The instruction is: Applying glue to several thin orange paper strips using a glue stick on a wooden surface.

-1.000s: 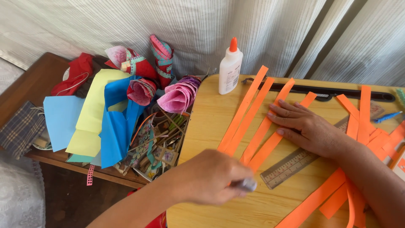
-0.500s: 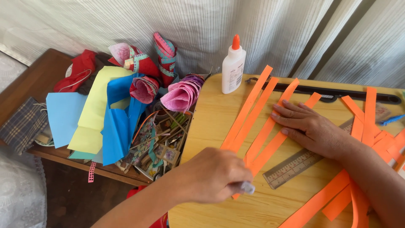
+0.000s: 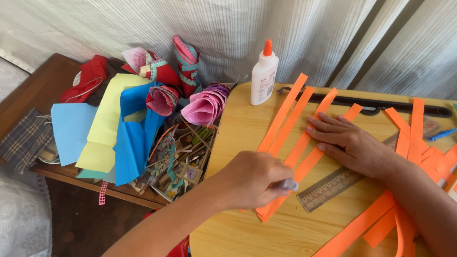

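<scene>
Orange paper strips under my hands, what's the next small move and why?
Probably run the glue stick in the left hand a little further up the orange strips. Its tip sits at their near ends, and the right hand lies flat on them, pinning them to the wooden table.

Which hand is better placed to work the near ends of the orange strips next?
Left, probably. The left hand holds a small whitish object over the near ends of the orange paper strips, while the right hand lies flat pinning them.
</scene>
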